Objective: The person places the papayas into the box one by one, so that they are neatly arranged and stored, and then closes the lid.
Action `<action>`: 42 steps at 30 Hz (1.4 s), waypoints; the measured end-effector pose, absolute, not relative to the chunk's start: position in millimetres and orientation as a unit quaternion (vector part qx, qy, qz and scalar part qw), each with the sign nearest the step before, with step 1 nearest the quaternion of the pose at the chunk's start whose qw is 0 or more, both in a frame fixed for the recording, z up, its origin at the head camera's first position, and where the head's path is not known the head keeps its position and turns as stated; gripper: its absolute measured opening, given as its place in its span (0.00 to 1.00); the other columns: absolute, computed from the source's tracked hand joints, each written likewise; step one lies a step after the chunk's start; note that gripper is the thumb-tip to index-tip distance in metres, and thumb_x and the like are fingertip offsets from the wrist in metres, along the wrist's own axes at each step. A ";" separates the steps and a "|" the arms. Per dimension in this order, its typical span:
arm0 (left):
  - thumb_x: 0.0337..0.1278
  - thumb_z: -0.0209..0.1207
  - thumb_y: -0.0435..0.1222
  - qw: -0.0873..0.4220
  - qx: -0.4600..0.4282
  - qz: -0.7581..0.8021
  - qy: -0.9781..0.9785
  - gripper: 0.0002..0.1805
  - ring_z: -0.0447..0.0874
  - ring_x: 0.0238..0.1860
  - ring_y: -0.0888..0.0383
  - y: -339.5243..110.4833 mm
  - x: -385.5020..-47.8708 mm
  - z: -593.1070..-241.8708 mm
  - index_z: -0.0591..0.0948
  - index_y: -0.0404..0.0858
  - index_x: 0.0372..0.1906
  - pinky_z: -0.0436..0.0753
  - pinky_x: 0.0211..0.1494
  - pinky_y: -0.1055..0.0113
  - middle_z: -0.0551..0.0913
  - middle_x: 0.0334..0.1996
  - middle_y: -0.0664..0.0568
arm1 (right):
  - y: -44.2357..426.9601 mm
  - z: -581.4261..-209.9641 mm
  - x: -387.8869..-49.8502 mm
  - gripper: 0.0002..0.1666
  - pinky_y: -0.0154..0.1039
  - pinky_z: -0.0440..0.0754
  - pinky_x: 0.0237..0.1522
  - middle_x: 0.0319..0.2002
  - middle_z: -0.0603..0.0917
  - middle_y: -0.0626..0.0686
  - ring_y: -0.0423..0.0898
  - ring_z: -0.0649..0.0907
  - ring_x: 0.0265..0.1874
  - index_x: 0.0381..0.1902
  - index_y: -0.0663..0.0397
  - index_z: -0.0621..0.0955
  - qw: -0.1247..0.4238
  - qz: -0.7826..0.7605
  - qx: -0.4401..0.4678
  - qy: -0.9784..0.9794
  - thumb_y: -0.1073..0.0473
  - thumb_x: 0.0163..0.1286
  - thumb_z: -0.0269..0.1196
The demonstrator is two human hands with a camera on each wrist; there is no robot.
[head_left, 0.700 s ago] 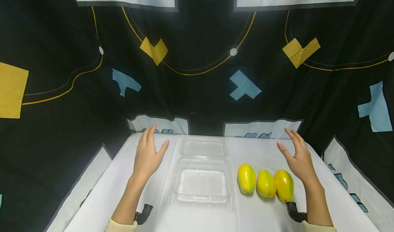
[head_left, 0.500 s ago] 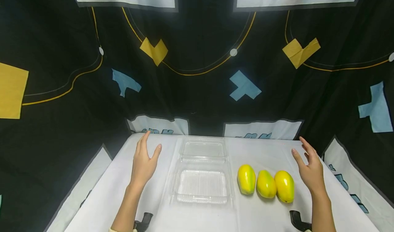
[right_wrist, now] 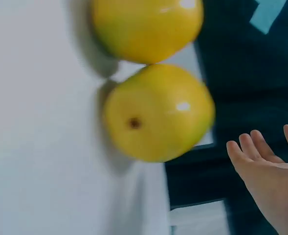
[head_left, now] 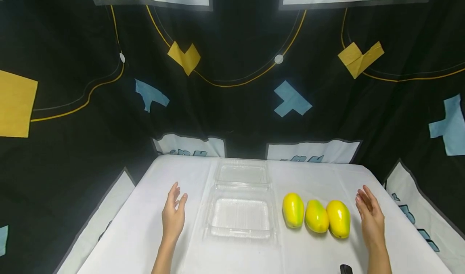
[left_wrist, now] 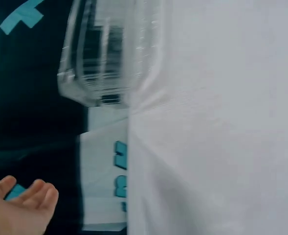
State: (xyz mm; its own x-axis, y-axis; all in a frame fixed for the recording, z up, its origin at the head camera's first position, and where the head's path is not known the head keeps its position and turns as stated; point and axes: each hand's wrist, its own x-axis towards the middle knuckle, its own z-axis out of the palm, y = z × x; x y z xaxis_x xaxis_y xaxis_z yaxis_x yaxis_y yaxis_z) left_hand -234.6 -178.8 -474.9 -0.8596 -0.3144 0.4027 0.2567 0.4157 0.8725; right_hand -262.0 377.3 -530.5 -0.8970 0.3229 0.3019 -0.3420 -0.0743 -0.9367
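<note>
My left hand [head_left: 173, 217] hovers over the left part of the table, left of a clear plastic clamshell container [head_left: 239, 234]. Its fingers are loosely bent and hold nothing. The container lies with its hinged lid [head_left: 242, 173] folded back, away from me. To its right stand three glossy yellow-green mangoes: the left one [head_left: 293, 210], the middle one [head_left: 317, 216] and the right one [head_left: 338, 219]. My right hand [head_left: 372, 221] is just right of the last mango, apart from it, with relaxed fingers and an empty palm. In the right wrist view a mango [right_wrist: 158, 112] shows a dark stem spot.
A white cloth covers the table [head_left: 123, 233]. Black curtain [head_left: 232, 116] with yellow and blue patches hangs behind and at both sides. A black strap end [head_left: 346, 269] shows by the right wrist at the lower edge.
Both hands have drawn back toward me and lower in the head view. The right hand has also shifted right, past the mangoes. Container and mangoes stay put; the head view has shifted slightly.
</note>
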 end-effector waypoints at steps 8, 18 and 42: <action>0.69 0.46 0.43 0.154 -0.065 -0.624 -0.764 0.32 0.54 0.67 0.41 -174.0 -241.2 -499.9 0.49 0.43 0.72 0.60 0.65 0.49 0.52 0.70 0.40 | 343.5 -513.8 -235.0 0.34 0.25 0.59 0.62 0.56 0.64 0.39 0.31 0.66 0.56 0.72 0.39 0.54 0.142 0.771 -0.065 -0.617 0.53 0.71 0.52; 0.70 0.44 0.39 0.068 -0.137 -0.657 -0.738 0.34 0.43 0.68 0.35 -170.5 -245.4 -522.5 0.43 0.39 0.73 0.49 0.66 0.41 0.44 0.70 0.35 | 343.1 -526.2 -236.9 0.37 0.46 0.38 0.69 0.72 0.43 0.49 0.40 0.49 0.67 0.73 0.37 0.47 0.040 0.754 -0.063 -0.652 0.50 0.73 0.49; 0.58 0.58 0.39 -0.034 -0.143 -0.631 -0.762 0.44 0.41 0.70 0.39 -164.0 -235.7 -537.3 0.45 0.49 0.73 0.43 0.64 0.36 0.48 0.71 0.41 | 343.6 -539.9 -237.2 0.47 0.45 0.31 0.68 0.72 0.34 0.39 0.44 0.32 0.69 0.73 0.37 0.46 0.020 0.723 -0.050 -0.689 0.64 0.66 0.58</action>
